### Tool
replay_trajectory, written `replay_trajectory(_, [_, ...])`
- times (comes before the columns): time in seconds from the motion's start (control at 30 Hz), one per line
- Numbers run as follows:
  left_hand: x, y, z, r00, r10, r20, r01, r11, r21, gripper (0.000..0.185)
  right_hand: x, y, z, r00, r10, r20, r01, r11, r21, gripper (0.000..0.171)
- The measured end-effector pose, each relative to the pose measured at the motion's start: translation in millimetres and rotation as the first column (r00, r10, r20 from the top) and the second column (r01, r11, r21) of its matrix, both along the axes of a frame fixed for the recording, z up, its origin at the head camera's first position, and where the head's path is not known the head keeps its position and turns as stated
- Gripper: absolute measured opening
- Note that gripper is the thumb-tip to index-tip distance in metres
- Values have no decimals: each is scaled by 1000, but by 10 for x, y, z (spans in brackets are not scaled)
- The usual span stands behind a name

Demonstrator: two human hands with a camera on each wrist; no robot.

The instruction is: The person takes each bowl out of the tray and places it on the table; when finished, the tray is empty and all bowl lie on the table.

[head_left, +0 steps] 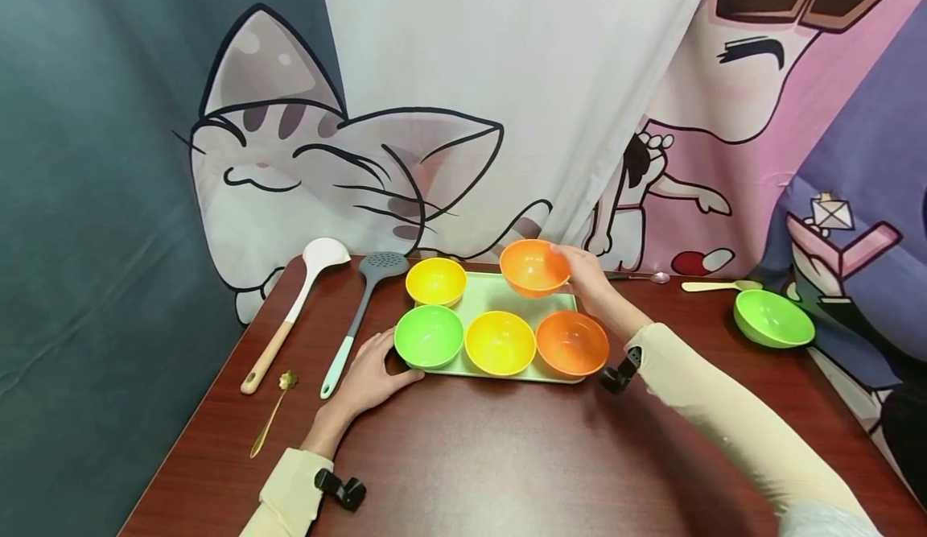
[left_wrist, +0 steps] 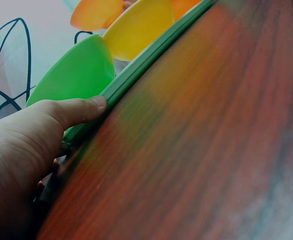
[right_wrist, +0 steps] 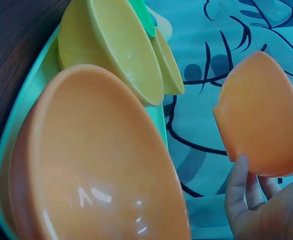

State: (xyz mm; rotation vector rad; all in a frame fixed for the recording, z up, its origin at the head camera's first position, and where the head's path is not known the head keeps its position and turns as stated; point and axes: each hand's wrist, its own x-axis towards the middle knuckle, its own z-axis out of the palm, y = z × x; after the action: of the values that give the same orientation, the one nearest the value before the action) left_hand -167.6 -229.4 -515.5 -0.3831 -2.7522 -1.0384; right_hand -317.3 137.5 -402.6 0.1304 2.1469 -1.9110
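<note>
A light green tray (head_left: 479, 294) bears a green bowl (head_left: 429, 337), a yellow bowl (head_left: 500, 344) and an orange bowl (head_left: 572, 344) along its front, plus another yellow bowl (head_left: 436, 282) at its back left. Above the tray's back right, my right hand (head_left: 583, 273) grips a second orange bowl (head_left: 534, 268) by its right side. That bowl hangs apart from the others in the right wrist view. My left hand (head_left: 369, 374) holds the tray's front left corner, beside the green bowl. Its thumb (left_wrist: 81, 109) lies along the front rim; its other fingers are mostly hidden.
Left of the tray lie a white ladle (head_left: 322, 257) with a wooden handle, a grey slotted turner (head_left: 380, 267) and a small golden spoon (head_left: 268, 424). Another green bowl (head_left: 773, 320) stands far right near a yellow spoon (head_left: 713, 286). A metal spoon (head_left: 657, 278) lies along the back edge.
</note>
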Motion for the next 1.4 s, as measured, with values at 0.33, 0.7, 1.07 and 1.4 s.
replay_trajectory(0.33, [-1,10,10,1000,-9,-6,9,1000,5,85,13,149,-67,1000,-28,-6,28,999,-43,40])
replay_trajectory(0.7, [0,4,-13,1000,2,-3,-2,1000,11,84,12,390,-99,989,-145,6,145,977,-156,37])
replay_trajectory(1.07, [2,4,-7,1000,-4,-6,4,1000,14,85,77,753,-240,964,-263,25,263,950,-168,17])
replay_trajectory(1.4, [13,17,8,1000,-3,10,3,1000,14,85,189,1060,-421,939,-341,46,344,927,-146,24])
